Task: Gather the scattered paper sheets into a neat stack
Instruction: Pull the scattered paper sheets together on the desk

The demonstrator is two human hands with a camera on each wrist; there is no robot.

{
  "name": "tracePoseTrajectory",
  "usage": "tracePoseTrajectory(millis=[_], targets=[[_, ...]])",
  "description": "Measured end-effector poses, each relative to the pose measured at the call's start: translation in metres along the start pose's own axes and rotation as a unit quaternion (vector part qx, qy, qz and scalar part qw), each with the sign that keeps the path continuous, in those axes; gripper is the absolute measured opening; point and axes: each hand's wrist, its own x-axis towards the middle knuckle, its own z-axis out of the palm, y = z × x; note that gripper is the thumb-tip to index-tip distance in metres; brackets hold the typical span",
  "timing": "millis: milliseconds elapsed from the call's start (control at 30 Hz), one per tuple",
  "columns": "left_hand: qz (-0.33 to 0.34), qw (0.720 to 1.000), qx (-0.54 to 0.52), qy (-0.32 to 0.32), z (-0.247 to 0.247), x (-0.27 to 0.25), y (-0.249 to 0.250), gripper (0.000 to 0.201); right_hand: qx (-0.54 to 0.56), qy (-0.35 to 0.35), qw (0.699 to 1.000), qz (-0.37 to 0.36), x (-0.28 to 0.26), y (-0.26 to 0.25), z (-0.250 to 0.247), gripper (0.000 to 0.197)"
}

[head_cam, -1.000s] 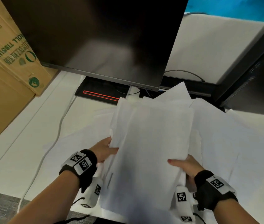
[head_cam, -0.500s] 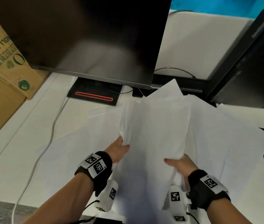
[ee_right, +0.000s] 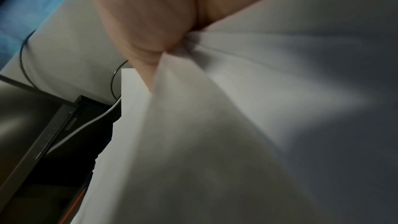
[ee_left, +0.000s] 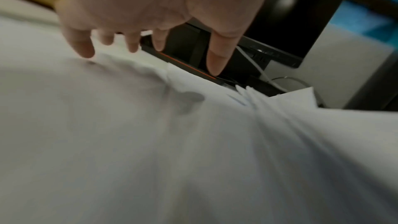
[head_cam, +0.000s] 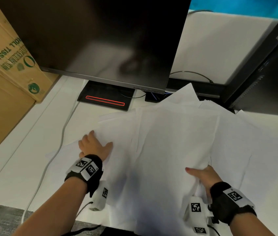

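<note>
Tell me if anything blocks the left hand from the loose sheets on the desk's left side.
Nothing visible does: the left hand, fingers spread, already hovers over the loose white paper sheets; the thin white cable runs alongside them.

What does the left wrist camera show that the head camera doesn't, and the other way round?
Only the left wrist view shows the underside of the left hand, fingers spread and straight just above a loose sheet, plus the fanned edges of the held sheets. Only the head view shows the right hand gripping that bundle, the cardboard box and the white cable. Both show the monitor and its red-lined base.
</note>
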Motion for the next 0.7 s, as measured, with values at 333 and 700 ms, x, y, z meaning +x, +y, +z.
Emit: tracePoseTrajectory(millis=[333, 700], targets=[[0.045, 0.957, 0.265, -0.109, -0.044, 0.055, -0.023, 0.052, -0.023, 0.000, 1.000, -0.007, -0.001, 0.003, -0.004, 0.039], [0.100, 0.943, 0.221, -0.227, -0.027, 0.031, -0.007, 0.033, -0.029, -0.012, 0.999, -0.011, 0.004, -0.005, 0.007, 0.041]])
